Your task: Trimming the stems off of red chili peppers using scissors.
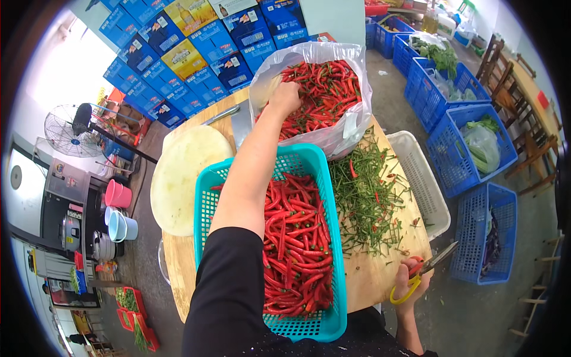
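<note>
My left hand [287, 98] reaches across into a clear plastic bag [308, 50] full of red chilies with green stems [328, 93]. Its fingertips are hidden among those chilies, so whether they grip any cannot be made out. Under my left forearm stands a teal plastic basket [337, 250] holding many red chilies [296, 245], mostly without stems. In my right hand [408, 290] is a pair of scissors [439, 258] with red and yellow handles, held beside the table's right edge, blades pointing away to the right. Cut green stems [366, 196] lie heaped right of the basket, with a few red bits among them.
A round pale board [189, 178] and a knife [221, 114] lie on the wooden table [363, 285]. A white crate [417, 178] sits against its right side. Blue crates [473, 143] of vegetables line the right floor; stacked cartons [200, 49] and a fan [73, 131] stand beyond.
</note>
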`<state>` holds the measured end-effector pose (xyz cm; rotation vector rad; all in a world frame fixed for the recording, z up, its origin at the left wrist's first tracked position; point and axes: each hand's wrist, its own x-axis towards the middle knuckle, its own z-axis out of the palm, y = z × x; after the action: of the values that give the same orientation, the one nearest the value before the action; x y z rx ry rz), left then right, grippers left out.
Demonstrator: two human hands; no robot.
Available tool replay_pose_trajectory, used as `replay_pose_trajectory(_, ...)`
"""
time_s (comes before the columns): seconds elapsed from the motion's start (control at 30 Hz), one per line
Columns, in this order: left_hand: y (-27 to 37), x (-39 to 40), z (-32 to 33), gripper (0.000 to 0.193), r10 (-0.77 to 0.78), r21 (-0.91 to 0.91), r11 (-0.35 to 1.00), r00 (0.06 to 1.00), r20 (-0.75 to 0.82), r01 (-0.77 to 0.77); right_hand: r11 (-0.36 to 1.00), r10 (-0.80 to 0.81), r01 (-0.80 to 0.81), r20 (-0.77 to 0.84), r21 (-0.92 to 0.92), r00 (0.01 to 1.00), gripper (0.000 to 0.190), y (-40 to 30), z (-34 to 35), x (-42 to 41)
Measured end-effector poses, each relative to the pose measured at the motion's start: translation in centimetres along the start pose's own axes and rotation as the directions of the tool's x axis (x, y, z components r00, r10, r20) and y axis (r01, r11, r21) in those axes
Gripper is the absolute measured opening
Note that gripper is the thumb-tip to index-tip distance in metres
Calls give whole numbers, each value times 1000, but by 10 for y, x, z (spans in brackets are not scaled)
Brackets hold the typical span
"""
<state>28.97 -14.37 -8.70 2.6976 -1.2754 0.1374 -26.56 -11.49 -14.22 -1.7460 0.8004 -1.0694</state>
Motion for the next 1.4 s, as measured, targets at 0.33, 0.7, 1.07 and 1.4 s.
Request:
replay_pose_trajectory(0.33, -19, -4, -10, 37, -18, -271, 962, 1000, -2, 17, 995, -95, 94, -38, -37, 995, 8, -11, 5, 3)
replay_pose_trajectory(0.7, -8, -44, -50, 33, -136, -953, 292, 990, 46, 84, 999, -38, 39, 54, -15, 998, 7, -20, 0, 9)
replay_pose_trajectory(1.07, 56, -183, -144, 19, 149, -993, 48, 983, 110, 103, 995, -84, 82, -23, -57, 996, 8, -22, 3, 11)
replay_pose_trajectory(1.4, 135, -284, -140, 18, 325, -946, 134, 889, 323, 295, 974, -17, -43, 261, 220, 965, 11, -111, 38, 41)
